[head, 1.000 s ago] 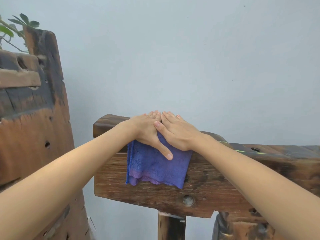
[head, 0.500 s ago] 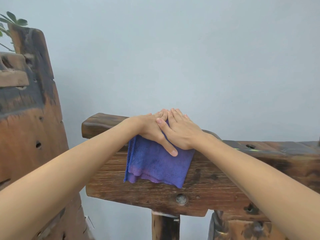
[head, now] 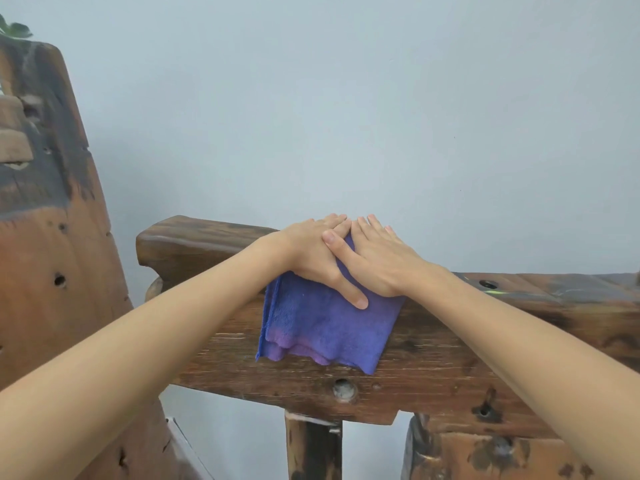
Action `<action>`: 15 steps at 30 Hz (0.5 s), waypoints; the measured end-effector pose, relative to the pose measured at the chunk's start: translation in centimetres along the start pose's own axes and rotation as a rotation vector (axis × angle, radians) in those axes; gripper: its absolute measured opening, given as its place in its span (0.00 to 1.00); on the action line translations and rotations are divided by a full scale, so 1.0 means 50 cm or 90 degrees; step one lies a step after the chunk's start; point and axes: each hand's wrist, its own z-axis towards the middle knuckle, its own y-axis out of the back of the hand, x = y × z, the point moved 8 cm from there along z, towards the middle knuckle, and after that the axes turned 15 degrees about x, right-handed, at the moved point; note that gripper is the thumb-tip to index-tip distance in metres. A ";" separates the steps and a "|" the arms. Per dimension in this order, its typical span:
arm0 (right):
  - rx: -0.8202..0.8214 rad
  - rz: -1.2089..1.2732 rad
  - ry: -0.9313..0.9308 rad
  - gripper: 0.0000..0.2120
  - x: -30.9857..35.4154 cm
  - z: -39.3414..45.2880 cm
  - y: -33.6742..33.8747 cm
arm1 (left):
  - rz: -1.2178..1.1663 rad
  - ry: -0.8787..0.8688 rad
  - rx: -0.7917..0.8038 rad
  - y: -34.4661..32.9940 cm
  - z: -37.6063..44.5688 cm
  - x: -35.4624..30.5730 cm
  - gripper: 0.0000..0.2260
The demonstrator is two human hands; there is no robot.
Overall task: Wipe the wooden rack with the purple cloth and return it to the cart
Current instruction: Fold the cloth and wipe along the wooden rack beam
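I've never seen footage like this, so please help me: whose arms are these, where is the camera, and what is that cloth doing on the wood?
No machine here: these are a person's two bare arms, filmed by a camera worn on their head, looking forward and down. The left hand and right hand lie flat, side by side, pressing a purple cloth onto the top of a dark wooden rack. The cloth drapes over the beam's front face. Neither hand grips it; the fingers are spread open on top. Another wooden piece stands to the left, before a plain wall. No cart is in view.
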 end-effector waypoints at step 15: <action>-0.086 0.001 0.003 0.56 -0.114 -0.058 -0.005 | 0.074 0.000 0.038 -0.004 0.052 -0.132 0.58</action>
